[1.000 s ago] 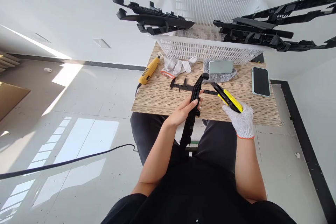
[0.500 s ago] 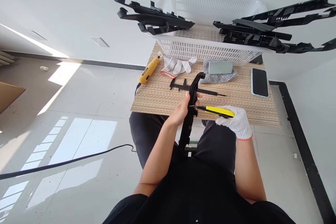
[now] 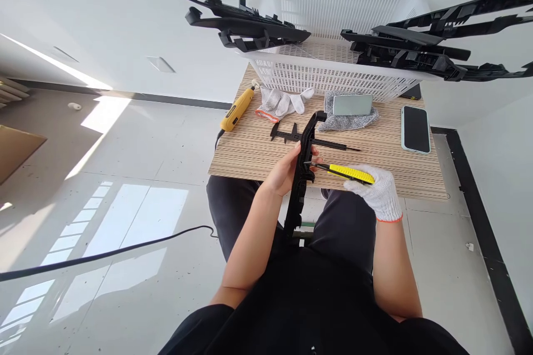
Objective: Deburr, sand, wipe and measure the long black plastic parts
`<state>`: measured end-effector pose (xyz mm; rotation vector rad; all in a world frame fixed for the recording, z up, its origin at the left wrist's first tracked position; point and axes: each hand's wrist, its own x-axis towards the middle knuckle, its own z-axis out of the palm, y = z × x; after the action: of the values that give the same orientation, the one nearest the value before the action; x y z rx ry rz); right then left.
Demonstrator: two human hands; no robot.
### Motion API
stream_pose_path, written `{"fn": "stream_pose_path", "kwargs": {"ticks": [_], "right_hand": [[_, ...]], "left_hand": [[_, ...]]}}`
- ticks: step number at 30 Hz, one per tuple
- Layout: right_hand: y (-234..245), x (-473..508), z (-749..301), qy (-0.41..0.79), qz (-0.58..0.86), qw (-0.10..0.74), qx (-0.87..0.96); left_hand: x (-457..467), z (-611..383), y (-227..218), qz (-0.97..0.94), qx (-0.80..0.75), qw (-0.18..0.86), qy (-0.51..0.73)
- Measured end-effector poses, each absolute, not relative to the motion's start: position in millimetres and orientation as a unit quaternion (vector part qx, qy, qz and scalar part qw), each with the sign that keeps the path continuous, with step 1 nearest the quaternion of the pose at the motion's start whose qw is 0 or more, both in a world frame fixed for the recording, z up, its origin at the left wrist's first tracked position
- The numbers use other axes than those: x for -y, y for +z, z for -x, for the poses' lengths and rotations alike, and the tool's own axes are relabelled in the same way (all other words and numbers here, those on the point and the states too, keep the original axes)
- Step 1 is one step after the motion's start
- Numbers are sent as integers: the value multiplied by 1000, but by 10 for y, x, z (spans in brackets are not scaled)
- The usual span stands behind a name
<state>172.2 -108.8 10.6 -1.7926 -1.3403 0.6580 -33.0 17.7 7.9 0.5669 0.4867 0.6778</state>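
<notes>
A long black plastic trim part [image 3: 296, 194] stands tilted between my knees, its hooked top end above the table. My bare left hand [image 3: 284, 171] is wrapped round its upper section, fingertips showing on the far side. My right hand [image 3: 377, 191], in a white knit glove with an orange cuff, grips a yellow and black utility knife [image 3: 350, 172]. The knife's tip points left and meets the part beside my left fingers; whether it cuts in cannot be seen. Behind the part lies a black caliper [image 3: 328, 144] on the wood-patterned table [image 3: 245, 155].
A white plastic basket [image 3: 308, 69] at the back holds several black trim parts [image 3: 416, 50] that jut out both sides. A yellow rotary tool [image 3: 237, 110], a white glove [image 3: 283, 102], a grey cloth [image 3: 350, 122] under a pale green box [image 3: 352, 105], and a phone [image 3: 415, 129] lie on the table.
The knife's tip has shifted slightly up and left along the black trim part. My left hand keeps its hold. The whole view has moved a little.
</notes>
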Motion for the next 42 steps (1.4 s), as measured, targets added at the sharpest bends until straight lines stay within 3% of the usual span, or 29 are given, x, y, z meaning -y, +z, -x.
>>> {"fn": "stream_pose_path", "kwargs": {"ticks": [17,20,24,27,31,35,39,42], "right_hand": [[121,1082,-1743,283,707,364,536],[139,1080,-1740,272,720,392,504],[146,1080,-1739,305,698,370,532],[136,1080,-1743,272,721,411,487],[107,1080,-1754,324,696,385,512],[70,1086,-1762,281,716,424,479],[69,1092,-1746,285,710,384,517],[88,1089,-1728,257,726,402,495]], "left_hand": [[-201,327,75,-250,-262,875,320],[-203,325,76,-248,-269,875,318],[-202,330,79,-250,-275,875,310],[-203,336,71,-251,-274,876,308],[-204,336,61,-250,-277,875,308],[-201,328,68,-244,-284,871,317],[-194,328,78,-244,-283,870,320],[-192,329,78,-248,-283,869,323]]}}
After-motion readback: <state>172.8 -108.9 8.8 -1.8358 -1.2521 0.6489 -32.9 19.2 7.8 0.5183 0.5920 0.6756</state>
